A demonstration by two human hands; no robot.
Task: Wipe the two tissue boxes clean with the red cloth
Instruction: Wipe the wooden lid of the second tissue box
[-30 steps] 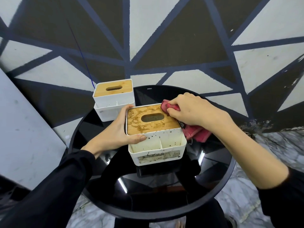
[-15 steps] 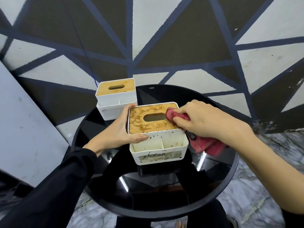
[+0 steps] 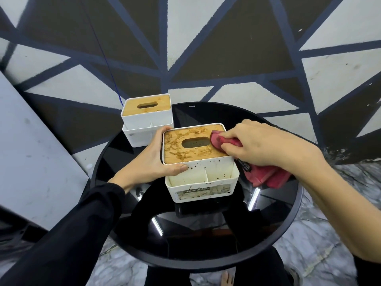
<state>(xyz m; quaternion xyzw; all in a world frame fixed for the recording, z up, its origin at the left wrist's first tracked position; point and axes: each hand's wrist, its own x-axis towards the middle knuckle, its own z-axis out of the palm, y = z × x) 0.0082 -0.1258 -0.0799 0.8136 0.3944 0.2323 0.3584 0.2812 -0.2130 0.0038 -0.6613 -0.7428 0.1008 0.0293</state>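
Right hand curled round the red cloth, its front fold pressed flat on the right part of the stained wooden lid; the rest of the cloth trails out under the wrist, off the box's right side, hanging over the counter. Left hand clasps the near tissue box on its left side, thumb hooked over the front left corner of the lid, fingers up along the left wall. That box sits mid-counter, white, spotted, with a divided open tray on the side facing the person and a smeared label below it. Brown streaks cover the lid left of the cloth, around the oval slot. Second tissue box stands just beyond the left hand's fingertips, at the counter's far left edge, its lid clean; a narrow gap parts the two boxes. The counter is round, glossy black, reflecting light strips; bare surface lies on the person's side of both hands and to the right of the cloth. Beyond: wall painted in grey, dark and blue triangles. A grey panel leans well left of the left hand. Marbled floor below.
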